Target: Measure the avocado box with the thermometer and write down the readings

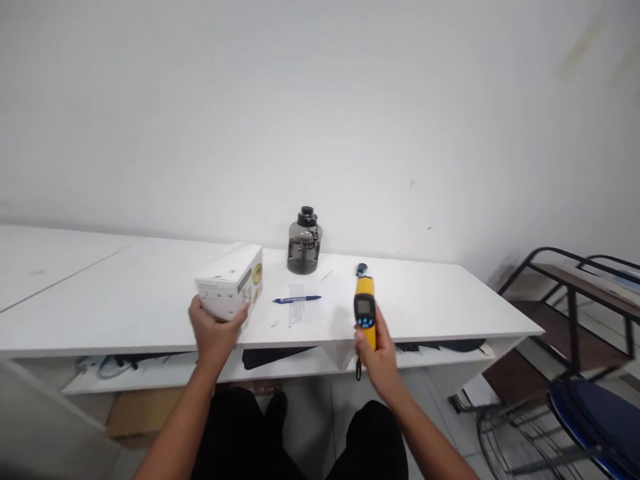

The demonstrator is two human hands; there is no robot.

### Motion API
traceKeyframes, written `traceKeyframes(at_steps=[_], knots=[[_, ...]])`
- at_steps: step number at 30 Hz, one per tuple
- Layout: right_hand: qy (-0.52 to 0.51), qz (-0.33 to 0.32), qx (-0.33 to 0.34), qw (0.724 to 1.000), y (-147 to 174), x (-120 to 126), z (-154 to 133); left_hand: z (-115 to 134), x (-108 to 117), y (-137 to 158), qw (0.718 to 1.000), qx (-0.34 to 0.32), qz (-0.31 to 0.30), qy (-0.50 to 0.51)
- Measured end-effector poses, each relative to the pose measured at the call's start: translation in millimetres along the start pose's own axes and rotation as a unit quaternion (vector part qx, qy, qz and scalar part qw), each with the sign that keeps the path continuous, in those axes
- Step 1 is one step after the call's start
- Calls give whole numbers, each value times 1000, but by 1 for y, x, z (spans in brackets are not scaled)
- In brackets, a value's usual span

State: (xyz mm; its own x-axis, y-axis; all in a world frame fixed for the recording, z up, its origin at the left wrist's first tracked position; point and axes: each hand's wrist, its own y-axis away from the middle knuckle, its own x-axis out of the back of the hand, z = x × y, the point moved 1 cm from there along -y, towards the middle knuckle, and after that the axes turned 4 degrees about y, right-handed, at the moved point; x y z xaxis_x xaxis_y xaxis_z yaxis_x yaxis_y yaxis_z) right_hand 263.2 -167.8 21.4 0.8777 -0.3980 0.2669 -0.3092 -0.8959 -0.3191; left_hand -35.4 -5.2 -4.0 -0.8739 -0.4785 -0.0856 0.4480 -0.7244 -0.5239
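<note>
My left hand [216, 333] grips the near end of a white cardboard box [227, 280] with yellow pictures on its right side, thumb on one side and fingers on the other. In my right hand [380, 353] is a yellow and black infrared thermometer [366, 310], its small grey screen and blue buttons facing me and a black strap dangling below. Between the hands a blue pen [297, 299] lies across a printed slip of paper [297, 315] on the white desk [420, 307]. Just beyond the thermometer sits a small dark object, perhaps a watch [361, 269].
A grey see-through water jug [303, 243] with a black cap stands at the back by the wall. Under the desktop, a shelf [310, 363] holds cables and dark items, with a cardboard box [143, 413] below. A black metal rack [575, 300] and a blue stool [600, 420] stand at right.
</note>
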Motion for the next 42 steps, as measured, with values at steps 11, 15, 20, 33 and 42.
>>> traceKeyframes(at_steps=[11, 15, 20, 33, 42], knots=[[503, 41, -69, 861, -128, 43, 74, -30, 1, 4, 974, -108, 158, -122], [559, 61, -61, 825, -132, 36, 89, -35, -1, 3, 961, -143, 181, -150], [583, 121, 3, 803, -129, 31, 97, -34, -2, 1, 957, -166, 174, -164], [559, 142, 41, 816, -127, 33, 95, -15, -2, -4, 995, 38, 49, -79], [507, 121, 229, 822, -119, 20, 70, -22, -2, -3, 992, -26, 6, -123]])
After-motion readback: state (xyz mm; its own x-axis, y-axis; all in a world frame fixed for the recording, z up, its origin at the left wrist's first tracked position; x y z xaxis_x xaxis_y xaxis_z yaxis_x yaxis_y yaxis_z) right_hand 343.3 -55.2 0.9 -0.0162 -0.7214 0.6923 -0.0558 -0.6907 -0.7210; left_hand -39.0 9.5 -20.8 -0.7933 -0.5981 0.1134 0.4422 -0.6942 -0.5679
